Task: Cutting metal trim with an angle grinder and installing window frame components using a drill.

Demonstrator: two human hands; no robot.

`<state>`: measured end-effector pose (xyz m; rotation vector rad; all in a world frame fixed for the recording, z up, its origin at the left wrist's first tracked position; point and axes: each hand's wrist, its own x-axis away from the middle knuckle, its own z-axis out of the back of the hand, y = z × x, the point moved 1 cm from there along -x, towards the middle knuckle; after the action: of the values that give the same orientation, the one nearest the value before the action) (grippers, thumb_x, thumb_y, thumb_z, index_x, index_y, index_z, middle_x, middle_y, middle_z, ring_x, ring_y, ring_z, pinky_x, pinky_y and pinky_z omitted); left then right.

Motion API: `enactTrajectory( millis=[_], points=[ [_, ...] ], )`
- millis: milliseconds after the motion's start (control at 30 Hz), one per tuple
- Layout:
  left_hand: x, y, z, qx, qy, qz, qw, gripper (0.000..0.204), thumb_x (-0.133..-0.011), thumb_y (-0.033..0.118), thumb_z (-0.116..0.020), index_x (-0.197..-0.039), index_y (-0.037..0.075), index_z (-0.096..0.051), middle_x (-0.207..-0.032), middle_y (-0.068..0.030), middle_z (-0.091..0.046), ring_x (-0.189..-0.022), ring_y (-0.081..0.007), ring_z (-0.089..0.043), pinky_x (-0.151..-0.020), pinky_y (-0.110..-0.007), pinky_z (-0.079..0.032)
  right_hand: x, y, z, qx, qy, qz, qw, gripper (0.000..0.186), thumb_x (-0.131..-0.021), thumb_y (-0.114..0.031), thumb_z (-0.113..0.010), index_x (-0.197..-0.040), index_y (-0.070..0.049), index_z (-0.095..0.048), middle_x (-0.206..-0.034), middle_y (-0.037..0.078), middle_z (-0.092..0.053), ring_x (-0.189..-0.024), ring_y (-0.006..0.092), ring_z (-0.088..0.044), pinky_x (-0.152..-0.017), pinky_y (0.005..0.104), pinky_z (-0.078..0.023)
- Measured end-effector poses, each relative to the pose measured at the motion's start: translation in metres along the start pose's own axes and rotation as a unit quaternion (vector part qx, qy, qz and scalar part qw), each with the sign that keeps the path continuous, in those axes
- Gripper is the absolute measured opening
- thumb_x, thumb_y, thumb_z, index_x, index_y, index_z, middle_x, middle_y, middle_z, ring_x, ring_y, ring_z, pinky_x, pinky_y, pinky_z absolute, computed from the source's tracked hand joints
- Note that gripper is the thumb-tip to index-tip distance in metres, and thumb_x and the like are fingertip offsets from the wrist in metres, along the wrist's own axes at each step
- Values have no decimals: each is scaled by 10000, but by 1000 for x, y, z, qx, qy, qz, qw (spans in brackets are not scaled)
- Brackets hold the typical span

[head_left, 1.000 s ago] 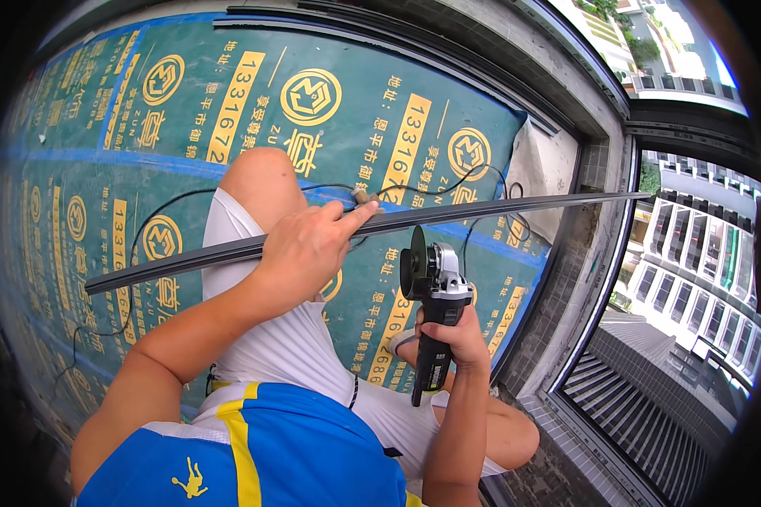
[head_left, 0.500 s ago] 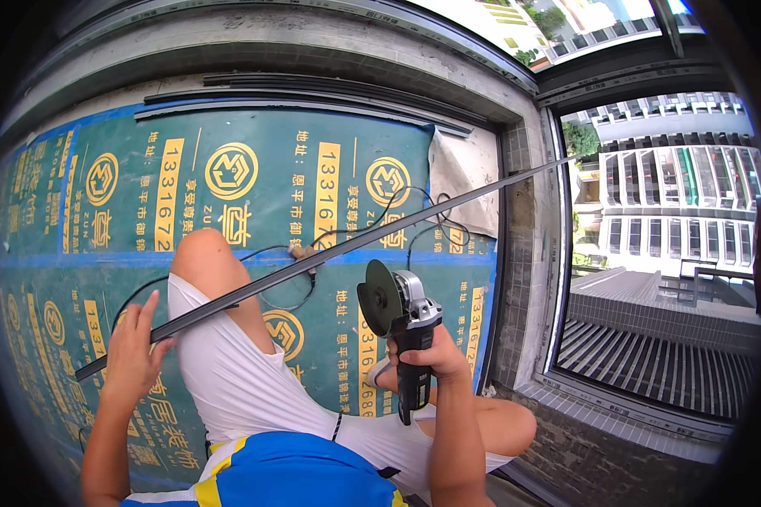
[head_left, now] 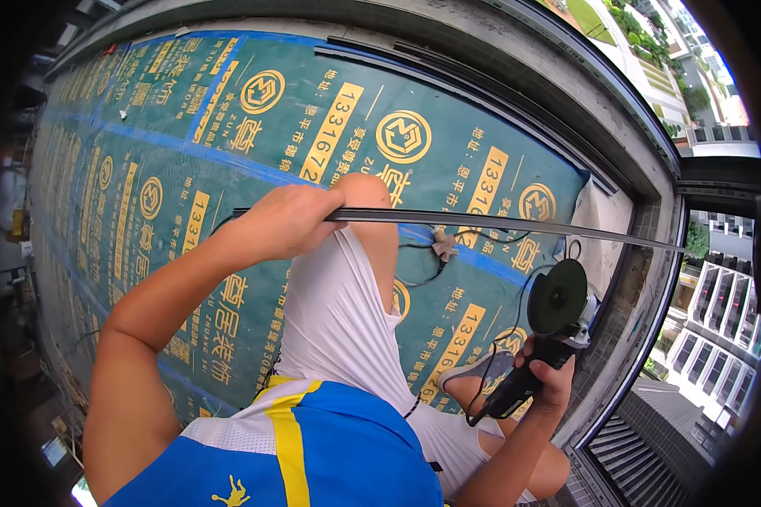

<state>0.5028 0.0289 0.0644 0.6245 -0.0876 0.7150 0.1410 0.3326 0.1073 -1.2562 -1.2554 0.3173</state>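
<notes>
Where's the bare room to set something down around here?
Open patches of green printed floor sheeting show between the black strips lying along the far wall and the long black strip in the left hand, and left of that forearm. It's crowded near the right hand: black angle grinder, grey shoe.

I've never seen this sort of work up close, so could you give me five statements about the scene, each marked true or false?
1. The left hand holds a long dark strip. True.
2. The right hand is holding a grinder with a round disc. True.
3. The disc is pressed against the strip. False: a gap shows between them.
4. The floor sheet is red. False: it is green with yellow print.
5. The shorts are white. True.
</notes>
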Motion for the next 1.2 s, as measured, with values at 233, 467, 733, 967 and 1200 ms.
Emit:
enactTrajectory(
  millis=[233,467,733,967,1200],
  points=[
    [16,7,22,1,-110,52,993,230,-954,244,-666,-1096,64,-640,-926,-228,-709,-865,-432,-685,-748,-521,-523,6,-2,-33,128,22,-16,991,592,-658,-119,-849,-1171,31,-594,-886,112,-677,-737,210,-692,-689,332,-574],
    [-8,37,7,11,33,-125,992,215,-929,175,-696,-1099,52,-651,-1000,-173,-670,-1019,-363,-638,-846,-454,-516,5,17,-54,282,84,14,956,521,-704,-19,-841,-1140,52,-566,-949,107,-707,-821,173,-696,-711,320,-587],
    [-26,50,-7,-24,-24,-24,999,188,-921,167,-718,-1069,66,-660,-967,-190,-662,-994,-358,-647,-818,-462,-505,9,18,-54,336,121,73,931,449,-701,-44,-832,-1092,29,-623,-924,80,-706,-825,155,-687,-744,308,-566],
    [-33,80,-1,5,-47,-29,998,191,-980,239,-654,-1063,68,-638,-733,-179,-678,-689,-399,-666,-639,-514,-476,17,13,-81,426,137,161,880,426,-706,-50,-804,-1085,27,-624,-908,85,-706,-785,156,-665,-729,305,-539],
    [-34,90,-20,69,-16,-81,994,178,-969,186,-660,-1029,35,-590,-709,-187,-659,-689,-409,-659,-612,-518,-471,10,31,-88,478,146,169,849,452,-670,-63,-803,-1056,27,-586,-850,152,-705,-736,255,-713,-697,357,-548]
  ],
)
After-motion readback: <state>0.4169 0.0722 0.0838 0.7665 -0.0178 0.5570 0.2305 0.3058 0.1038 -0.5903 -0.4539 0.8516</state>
